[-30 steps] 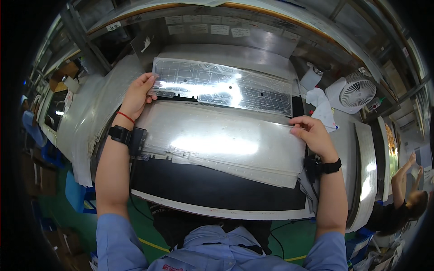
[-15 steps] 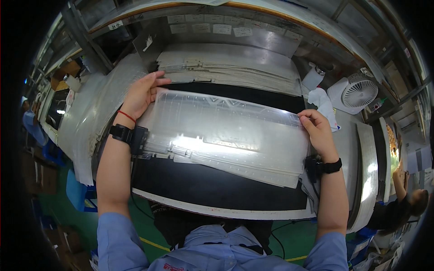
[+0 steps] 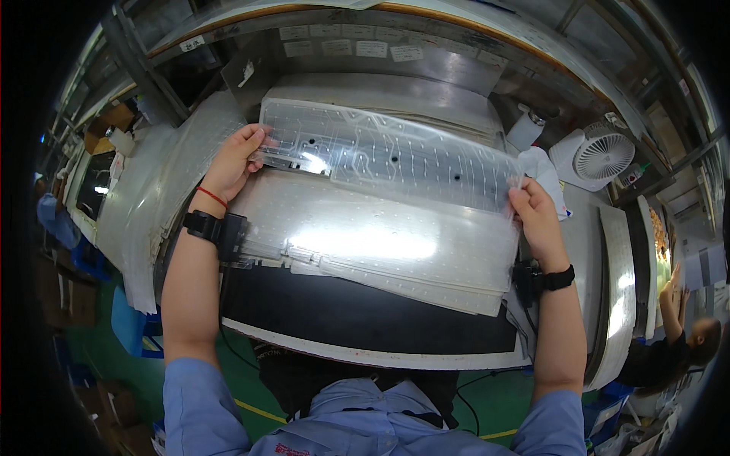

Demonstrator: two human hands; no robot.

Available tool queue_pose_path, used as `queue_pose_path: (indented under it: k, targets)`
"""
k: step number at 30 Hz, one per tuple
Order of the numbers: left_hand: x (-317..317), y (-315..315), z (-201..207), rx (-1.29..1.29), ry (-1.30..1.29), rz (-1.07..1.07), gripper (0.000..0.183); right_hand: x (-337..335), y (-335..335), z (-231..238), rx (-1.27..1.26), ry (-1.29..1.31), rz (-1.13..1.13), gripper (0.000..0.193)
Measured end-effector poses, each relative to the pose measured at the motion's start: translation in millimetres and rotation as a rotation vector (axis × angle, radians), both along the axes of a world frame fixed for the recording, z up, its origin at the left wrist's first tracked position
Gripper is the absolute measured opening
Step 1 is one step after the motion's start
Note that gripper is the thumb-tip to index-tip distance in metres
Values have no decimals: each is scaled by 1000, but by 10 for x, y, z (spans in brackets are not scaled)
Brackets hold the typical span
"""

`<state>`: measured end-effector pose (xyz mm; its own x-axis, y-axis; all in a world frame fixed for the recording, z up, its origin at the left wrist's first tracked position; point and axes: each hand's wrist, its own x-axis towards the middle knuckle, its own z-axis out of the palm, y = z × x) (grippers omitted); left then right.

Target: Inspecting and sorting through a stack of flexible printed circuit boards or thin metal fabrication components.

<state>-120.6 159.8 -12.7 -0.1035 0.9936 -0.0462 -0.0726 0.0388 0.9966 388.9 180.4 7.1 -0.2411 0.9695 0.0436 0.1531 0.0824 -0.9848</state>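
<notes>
Between my hands I hold up a clear plastic circuit sheet [image 3: 391, 156], printed with fine silvery lines and dots. My left hand [image 3: 236, 163] pinches its left end between thumb and fingers. At the right end, the thumb and fingers of my right hand [image 3: 536, 213] are closed on its edge. The sheet is tilted, its far edge raised in front of a stack of similar sheets [image 3: 380, 95] at the back. Below it, nearer me, lies another stack of translucent sheets [image 3: 365, 235], shiny with glare, on a black mat [image 3: 365, 308].
A white fan [image 3: 601, 156], a white bottle [image 3: 526, 129] and a crumpled white cloth [image 3: 541, 171] stand at the back right. More sheets [image 3: 152, 190] are piled on the left. A shelf edge [image 3: 426, 15] runs overhead. Another person [image 3: 677, 342] works at the far right.
The sheet has been lifted off the near stack and tilted up, away from me, so its printed lines show. My left fingers, spread before, are now closed on its left end.
</notes>
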Motion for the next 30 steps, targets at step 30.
queue_pose_path:
  k: [30]
  targets:
    - [73, 9, 6, 194, 102, 40, 26, 57, 31, -90, 181, 8, -73, 15]
